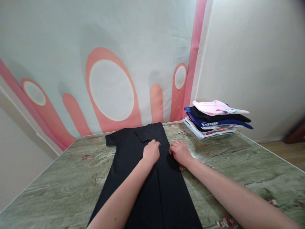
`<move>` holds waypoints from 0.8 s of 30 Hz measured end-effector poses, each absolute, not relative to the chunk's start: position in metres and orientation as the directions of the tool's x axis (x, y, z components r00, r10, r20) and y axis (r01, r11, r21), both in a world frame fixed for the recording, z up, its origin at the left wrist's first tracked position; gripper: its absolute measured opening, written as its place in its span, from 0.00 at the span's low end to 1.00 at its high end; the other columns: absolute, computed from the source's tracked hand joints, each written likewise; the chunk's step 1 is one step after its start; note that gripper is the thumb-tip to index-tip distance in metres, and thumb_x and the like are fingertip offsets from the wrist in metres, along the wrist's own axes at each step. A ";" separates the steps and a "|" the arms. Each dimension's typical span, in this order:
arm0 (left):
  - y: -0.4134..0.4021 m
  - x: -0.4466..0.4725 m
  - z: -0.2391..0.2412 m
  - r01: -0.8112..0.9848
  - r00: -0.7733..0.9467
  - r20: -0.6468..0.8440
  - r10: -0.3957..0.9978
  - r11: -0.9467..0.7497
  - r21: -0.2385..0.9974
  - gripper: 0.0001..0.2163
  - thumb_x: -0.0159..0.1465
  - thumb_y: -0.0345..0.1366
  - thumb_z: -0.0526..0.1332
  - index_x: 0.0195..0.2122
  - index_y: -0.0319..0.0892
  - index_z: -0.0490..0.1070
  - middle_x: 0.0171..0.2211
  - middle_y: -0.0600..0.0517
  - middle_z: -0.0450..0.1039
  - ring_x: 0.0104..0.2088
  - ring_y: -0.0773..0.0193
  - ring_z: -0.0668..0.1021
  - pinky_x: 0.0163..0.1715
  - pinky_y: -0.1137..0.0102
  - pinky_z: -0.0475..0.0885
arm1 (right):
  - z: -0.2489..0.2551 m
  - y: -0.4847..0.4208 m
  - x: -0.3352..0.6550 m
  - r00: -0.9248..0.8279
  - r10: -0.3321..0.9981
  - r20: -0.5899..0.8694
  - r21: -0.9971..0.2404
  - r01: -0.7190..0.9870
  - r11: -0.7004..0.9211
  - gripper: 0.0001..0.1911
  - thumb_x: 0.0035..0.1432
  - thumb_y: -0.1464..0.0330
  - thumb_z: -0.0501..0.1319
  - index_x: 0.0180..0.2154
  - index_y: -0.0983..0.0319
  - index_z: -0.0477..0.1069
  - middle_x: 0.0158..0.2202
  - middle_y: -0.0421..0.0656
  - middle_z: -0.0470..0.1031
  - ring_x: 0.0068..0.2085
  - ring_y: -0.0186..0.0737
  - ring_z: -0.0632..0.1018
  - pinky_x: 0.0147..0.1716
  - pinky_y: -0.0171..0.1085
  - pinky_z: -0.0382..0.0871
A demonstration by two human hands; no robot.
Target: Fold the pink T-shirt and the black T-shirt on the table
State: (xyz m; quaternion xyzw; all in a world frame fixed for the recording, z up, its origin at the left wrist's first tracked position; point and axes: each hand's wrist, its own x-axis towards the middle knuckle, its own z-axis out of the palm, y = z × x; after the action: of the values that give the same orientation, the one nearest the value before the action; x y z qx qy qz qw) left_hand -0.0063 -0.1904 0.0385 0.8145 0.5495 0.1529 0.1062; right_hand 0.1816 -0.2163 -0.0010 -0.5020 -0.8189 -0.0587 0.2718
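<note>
In the middle of the table (69, 175), your black shirt (149, 194) lies flat, running from the near edge to the far edge, its right side folded inward. One sleeve (111, 139) pokes out to the far left. Your left hand (152, 153) is on the shirt, fingers curled; your right hand (181, 153) is curled at its right edge. Honestly can't tell if either one's pinching fabric. Far right, there's a clothes stack (214, 122), pink on top.
</note>
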 end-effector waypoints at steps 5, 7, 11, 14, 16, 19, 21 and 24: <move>-0.224 -0.005 0.022 0.770 0.610 0.137 0.781 -0.624 0.128 0.21 0.66 0.37 0.53 0.59 0.38 0.62 0.61 0.40 0.60 0.61 0.49 0.61 0.59 0.58 0.56 | -0.005 -0.218 0.179 -0.333 0.771 0.542 -0.234 0.821 0.520 0.15 0.55 0.80 0.53 0.37 0.60 0.73 0.37 0.44 0.73 0.43 0.42 0.70 0.43 0.40 0.59; -0.248 -0.010 0.019 0.746 0.651 0.121 0.749 -0.661 0.081 0.21 0.66 0.38 0.52 0.60 0.38 0.60 0.62 0.39 0.58 0.62 0.47 0.60 0.59 0.54 0.55 | -0.008 -0.216 0.179 -0.332 0.789 0.518 -0.250 0.823 0.510 0.15 0.54 0.80 0.53 0.36 0.59 0.73 0.36 0.43 0.73 0.43 0.42 0.70 0.44 0.40 0.60; -0.288 -0.019 0.035 0.583 0.799 0.091 0.594 -0.803 0.122 0.16 0.67 0.37 0.49 0.52 0.45 0.68 0.54 0.45 0.70 0.55 0.54 0.70 0.60 0.56 0.55 | -0.006 -0.198 0.170 -0.305 0.805 0.509 -0.246 0.844 0.476 0.14 0.56 0.79 0.52 0.37 0.61 0.73 0.40 0.46 0.73 0.46 0.44 0.70 0.48 0.43 0.61; -0.298 -0.020 0.043 0.561 0.803 0.135 0.581 -0.812 0.160 0.20 0.68 0.45 0.48 0.57 0.43 0.65 0.58 0.44 0.64 0.60 0.53 0.64 0.61 0.58 0.53 | -0.008 -0.171 0.148 -0.348 0.794 0.498 -0.250 0.819 0.516 0.19 0.61 0.75 0.48 0.51 0.63 0.68 0.54 0.50 0.67 0.56 0.44 0.66 0.54 0.43 0.59; -0.299 -0.019 0.038 0.564 0.800 0.132 0.585 -0.809 0.168 0.28 0.67 0.51 0.48 0.63 0.40 0.56 0.65 0.42 0.53 0.65 0.50 0.54 0.62 0.57 0.50 | -0.013 -0.150 0.132 -0.362 0.823 0.439 -0.258 0.826 0.501 0.23 0.64 0.69 0.47 0.59 0.67 0.61 0.62 0.52 0.59 0.61 0.45 0.60 0.58 0.44 0.56; -0.297 -0.019 0.024 0.569 0.802 0.090 0.590 -0.801 0.185 0.31 0.67 0.53 0.44 0.66 0.40 0.48 0.67 0.43 0.44 0.66 0.50 0.47 0.63 0.56 0.45 | -0.025 -0.119 0.115 -0.349 0.886 0.305 -0.254 0.867 0.429 0.28 0.66 0.60 0.44 0.62 0.67 0.55 0.65 0.53 0.52 0.65 0.48 0.54 0.61 0.49 0.48; -0.293 -0.016 0.019 0.570 0.803 0.079 0.591 -0.800 0.190 0.30 0.68 0.53 0.43 0.66 0.41 0.48 0.67 0.44 0.42 0.66 0.50 0.46 0.63 0.54 0.44 | -0.030 -0.101 0.112 -0.327 0.915 0.237 -0.244 0.891 0.382 0.30 0.66 0.57 0.42 0.63 0.66 0.53 0.66 0.50 0.50 0.66 0.47 0.50 0.62 0.51 0.43; -0.283 -0.006 0.020 0.593 0.786 0.072 0.614 -0.782 0.193 0.30 0.68 0.53 0.43 0.66 0.41 0.49 0.67 0.44 0.43 0.66 0.49 0.46 0.63 0.52 0.44 | -0.033 -0.077 0.117 -0.289 0.942 0.173 -0.246 0.913 0.325 0.31 0.66 0.56 0.40 0.65 0.64 0.50 0.67 0.48 0.45 0.67 0.45 0.48 0.63 0.50 0.39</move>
State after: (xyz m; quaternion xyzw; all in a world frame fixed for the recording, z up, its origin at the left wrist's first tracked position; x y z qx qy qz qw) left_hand -0.0061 -0.2827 0.0199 0.9417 0.3202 0.0653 0.0801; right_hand 0.1170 -0.0773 -0.0326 -0.5786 -0.8013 0.0499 0.1438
